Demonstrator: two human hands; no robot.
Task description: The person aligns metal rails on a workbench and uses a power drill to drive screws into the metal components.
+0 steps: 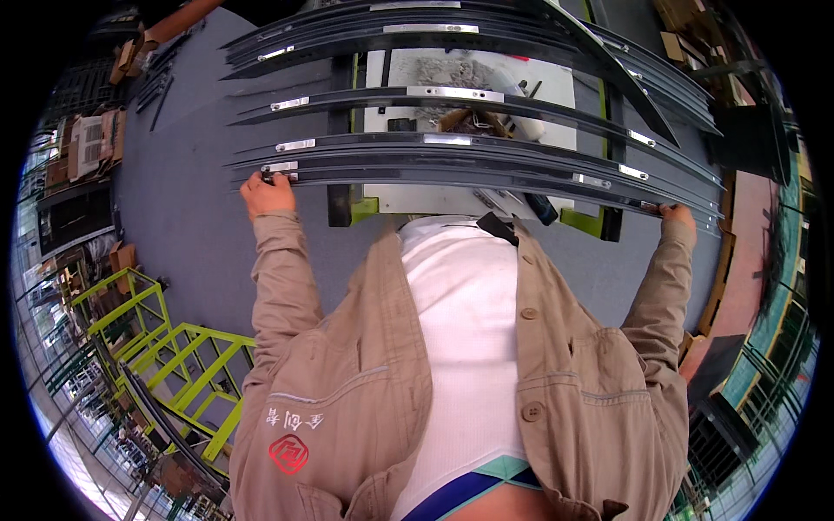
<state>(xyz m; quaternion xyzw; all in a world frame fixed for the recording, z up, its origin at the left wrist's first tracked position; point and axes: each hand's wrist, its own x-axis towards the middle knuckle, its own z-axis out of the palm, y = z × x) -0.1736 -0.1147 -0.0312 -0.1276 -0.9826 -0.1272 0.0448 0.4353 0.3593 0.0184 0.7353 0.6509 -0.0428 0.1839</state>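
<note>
A: Where is the bar that the person has hold of?

B: The near bar lies across the bench, along its near side, both ends reaching well past the bench's sides.

A: And the hands?

B: The left hand is nearly closed, fingers pinching the bar's end beside a small silver plate, left of the bench. The right hand has its fingers curled onto the other end, right of the bench; how tightly, I cannot tell.

A: Why so wide apart?

B: Probably because the bar is long and thin; a hold at each end would keep it level and stop it twisting.

A: The others?

B: More dark bars run across the bench, roughly side by side, likely so each can be reached singly. One slanting bar crosses others over the bench's far right.

A: Any containers?

B: A brown bag sits on the bench, partly behind the bars; its contents I can't make out. Cardboard boxes stand well left of the bench, and a black bin well right. What they hold is unclear.
</note>
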